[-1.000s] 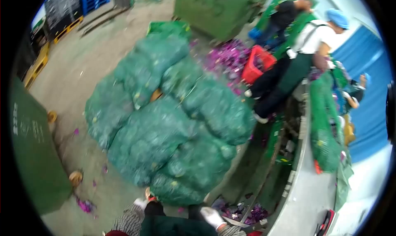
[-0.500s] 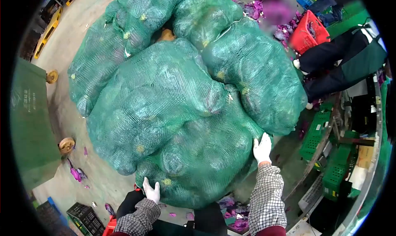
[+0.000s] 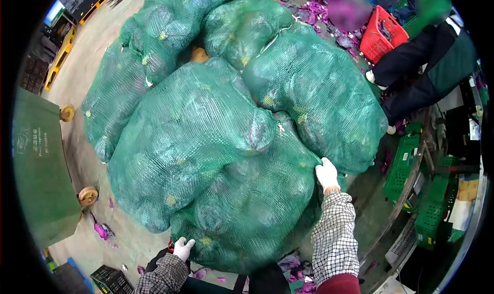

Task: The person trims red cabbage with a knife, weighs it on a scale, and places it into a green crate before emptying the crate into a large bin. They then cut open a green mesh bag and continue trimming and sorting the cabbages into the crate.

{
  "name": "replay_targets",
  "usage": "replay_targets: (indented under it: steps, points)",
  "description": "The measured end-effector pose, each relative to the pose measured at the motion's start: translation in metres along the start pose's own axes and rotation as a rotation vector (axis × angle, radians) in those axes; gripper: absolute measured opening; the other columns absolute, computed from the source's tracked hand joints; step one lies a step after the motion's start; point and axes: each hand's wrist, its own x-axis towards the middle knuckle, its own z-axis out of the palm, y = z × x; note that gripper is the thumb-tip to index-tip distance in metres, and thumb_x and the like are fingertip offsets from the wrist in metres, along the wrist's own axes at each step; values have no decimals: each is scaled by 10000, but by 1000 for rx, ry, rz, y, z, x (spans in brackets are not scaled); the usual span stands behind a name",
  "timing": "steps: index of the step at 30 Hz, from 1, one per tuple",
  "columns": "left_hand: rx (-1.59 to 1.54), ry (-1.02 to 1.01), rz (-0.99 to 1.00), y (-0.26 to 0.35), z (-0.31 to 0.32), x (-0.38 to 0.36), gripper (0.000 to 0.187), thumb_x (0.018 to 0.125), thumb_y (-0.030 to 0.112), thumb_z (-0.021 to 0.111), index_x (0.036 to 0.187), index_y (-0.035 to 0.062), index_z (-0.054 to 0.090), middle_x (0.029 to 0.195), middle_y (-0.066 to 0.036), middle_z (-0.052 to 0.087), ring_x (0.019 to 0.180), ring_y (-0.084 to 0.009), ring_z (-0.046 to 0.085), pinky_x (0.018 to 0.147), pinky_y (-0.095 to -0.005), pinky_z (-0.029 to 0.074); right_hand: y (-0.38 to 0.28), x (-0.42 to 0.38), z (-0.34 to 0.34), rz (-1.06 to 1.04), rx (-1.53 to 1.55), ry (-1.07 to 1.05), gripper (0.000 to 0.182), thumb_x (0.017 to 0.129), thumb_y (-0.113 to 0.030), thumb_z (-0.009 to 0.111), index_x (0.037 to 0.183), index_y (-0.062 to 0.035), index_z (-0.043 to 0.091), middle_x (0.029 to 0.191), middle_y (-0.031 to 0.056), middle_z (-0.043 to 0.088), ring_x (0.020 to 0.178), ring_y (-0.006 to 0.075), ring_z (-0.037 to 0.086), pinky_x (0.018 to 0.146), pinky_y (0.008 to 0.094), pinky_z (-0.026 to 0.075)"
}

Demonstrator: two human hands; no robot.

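Note:
A large green mesh bag point(image 3: 252, 206) full of round heads, apparently purple cabbages, lies closest to me. My right hand point(image 3: 327, 174), in a white glove, is closed on the netting at the bag's right edge, and a fold of mesh stretches taut from the fingers. At the lower left edge, my gloved left hand point(image 3: 183, 247) is closed on the same bag's netting, its fingertips partly hidden. Another filled mesh bag point(image 3: 180, 119) leans over the near one. A further bag point(image 3: 319, 93) lies to the right, just beyond my right hand.
More filled bags point(image 3: 154, 37) are piled behind. A green wheeled bin point(image 3: 41, 165) stands left. At right are a person's dark-trousered legs point(image 3: 417, 88), a red basket point(image 3: 381, 39) and green crates point(image 3: 404, 165). Purple leaves point(image 3: 100, 229) litter the floor; a black crate point(image 3: 110, 279) sits lower left.
My right hand has closed on the netting and drawn a fold of it taut. My left hand has moved slightly down and left, its fingers now curled in. The view has shifted slightly.

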Motion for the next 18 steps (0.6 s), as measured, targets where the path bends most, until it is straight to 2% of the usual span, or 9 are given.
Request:
replay_targets:
  steps: [7, 9, 11, 12, 13, 14, 15, 17, 18]
  points:
    - [-397, -75, -191, -14, -23, 3, 569, 796, 249, 726, 1158, -147, 539, 1086, -192, 635, 954, -245, 619, 836, -325, 480, -83, -76, -84, -25, -56, -102, 320, 819, -319, 505, 886, -24, 608, 932, 228, 625, 923, 408, 580, 839, 477, 450]
    - [-46, -38, -65, 44, -49, -47, 363, 826, 229, 689, 1016, -70, 607, 943, -124, 664, 862, -233, 635, 780, -373, 501, -89, -116, -93, -62, -33, 5, 240, 808, -241, 496, 831, -41, 628, 905, 209, 641, 864, 382, 601, 790, 466, 482]
    - [-268, -47, 330, -21, -43, -33, 324, 778, 231, 716, 896, -63, 648, 873, -127, 684, 826, -188, 640, 757, -329, 497, -99, -173, -138, -450, -382, -108, 192, 774, -171, 518, 674, -57, 635, 775, 164, 628, 757, 328, 620, 699, 423, 501]
    - [-206, -122, 190, -21, -53, -40, 261, 770, 189, 690, 861, -50, 639, 843, -120, 676, 780, -178, 629, 723, -320, 489, -118, -200, -159, -137, -6, -52, 154, 756, -160, 545, 681, -66, 641, 715, 146, 607, 745, 288, 623, 665, 399, 500]
    - [-149, -181, 40, -22, -67, -60, 198, 763, 147, 664, 827, -36, 629, 813, -113, 669, 734, -169, 619, 689, -311, 481, -131, -222, -189, -415, -193, -26, 136, 747, -164, 569, 718, -49, 637, 726, 169, 610, 744, 314, 612, 671, 414, 497]
    - [15, -260, 158, -20, -73, -83, 287, 785, 184, 659, 953, -45, 627, 857, -148, 656, 815, -243, 616, 736, -347, 482, -117, -233, -174, -82, 209, -112, 155, 776, -180, 577, 754, -35, 627, 766, 180, 625, 745, 348, 601, 681, 418, 500]
    - [198, -310, 275, -16, -96, -108, 389, 807, 222, 654, 1079, -54, 624, 902, -184, 643, 896, -317, 614, 783, -383, 483, -133, -254, -197, -66, 301, -201, 186, 799, -199, 566, 796, -26, 634, 802, 195, 631, 771, 362, 601, 701, 421, 497]
    - [-195, -82, 154, 86, -128, -194, 187, 807, 144, 631, 708, -11, 662, 663, -69, 625, 670, -201, 590, 652, -340, 468, -127, -291, -201, -151, 338, -195, 242, 806, -222, 552, 867, -5, 641, 858, 228, 631, 828, 383, 598, 749, 434, 483]
    - [-296, -90, 149, 91, -148, -210, 160, 801, 132, 634, 729, -9, 662, 689, -61, 630, 669, -174, 568, 643, -329, 461, -159, -299, -233, 11, 345, -261, 246, 804, -224, 553, 855, 1, 637, 870, 231, 631, 845, 391, 593, 769, 436, 478]
